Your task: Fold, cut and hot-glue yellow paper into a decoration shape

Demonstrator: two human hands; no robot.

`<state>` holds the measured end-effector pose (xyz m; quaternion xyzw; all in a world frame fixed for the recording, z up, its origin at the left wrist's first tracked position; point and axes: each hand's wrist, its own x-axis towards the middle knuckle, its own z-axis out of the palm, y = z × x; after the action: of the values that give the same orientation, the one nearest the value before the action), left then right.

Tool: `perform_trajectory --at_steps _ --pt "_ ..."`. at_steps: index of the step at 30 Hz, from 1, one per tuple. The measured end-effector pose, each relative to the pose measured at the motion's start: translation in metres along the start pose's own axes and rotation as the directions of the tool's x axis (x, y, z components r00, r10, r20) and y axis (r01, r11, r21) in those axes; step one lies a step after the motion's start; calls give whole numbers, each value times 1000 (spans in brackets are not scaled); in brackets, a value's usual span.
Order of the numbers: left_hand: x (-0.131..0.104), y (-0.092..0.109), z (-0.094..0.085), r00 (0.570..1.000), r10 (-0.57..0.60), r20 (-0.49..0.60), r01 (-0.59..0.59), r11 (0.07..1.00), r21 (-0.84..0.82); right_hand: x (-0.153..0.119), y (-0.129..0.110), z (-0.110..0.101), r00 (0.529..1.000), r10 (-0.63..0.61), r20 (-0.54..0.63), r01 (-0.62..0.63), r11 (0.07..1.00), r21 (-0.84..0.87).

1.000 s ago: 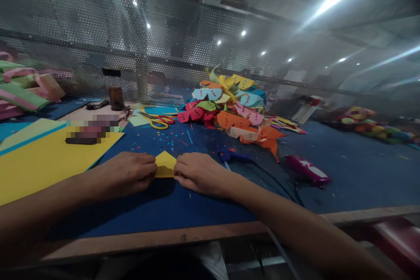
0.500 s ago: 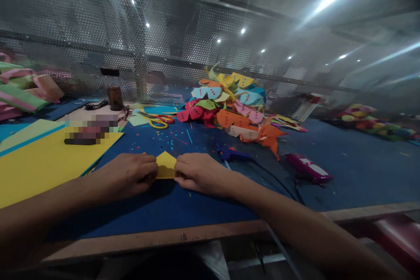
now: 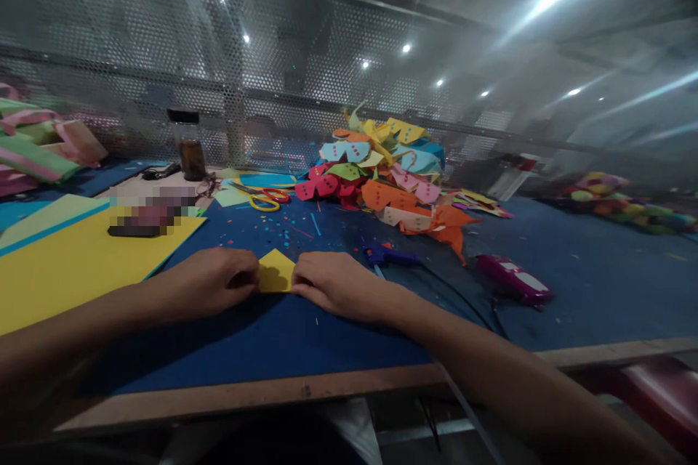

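Touching one yellow paper (image 3: 276,272): one left hand (image 3: 221,280), one right hand (image 3: 332,283).

Craft workshop: paper pile (image 3: 395,182), scissors (image 3: 262,199), glue gun (image 3: 387,255), perforated metal screen (image 3: 283,51).

1 head-worn view looks forward and down over the near blue tabletop (image 3: 349,345).

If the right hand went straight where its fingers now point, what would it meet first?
The right hand would likely meet the folded yellow paper at its fingertips, then the left hand; one view leaves their exact heights unclear.
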<state>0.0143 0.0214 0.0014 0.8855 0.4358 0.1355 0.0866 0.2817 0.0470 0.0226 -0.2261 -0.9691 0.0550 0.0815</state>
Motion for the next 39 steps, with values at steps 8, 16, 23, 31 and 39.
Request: perform_trajectory --at_steps 8,16,23,31,39 --pt "3 -4 -1 1000 -16 21 17 999 -42 3 1 1 999 39 20 -39 999 -14" --pt "2 -8 1 1000 1 9 -1 1000 -29 3 4 3 999 36 29 -35 999 -34" --pt "1 -4 -1 999 36 6 -36 999 -20 2 5 4 1000 -19 1 19 995 -94" --pt "2 -5 2 995 100 -27 -98 994 43 1 7 8 993 -116 -37 107 977 -182" --pt "-1 -1 2 982 182 -47 -177 980 93 -1 4 4 995 -95 -10 93 991 -93"
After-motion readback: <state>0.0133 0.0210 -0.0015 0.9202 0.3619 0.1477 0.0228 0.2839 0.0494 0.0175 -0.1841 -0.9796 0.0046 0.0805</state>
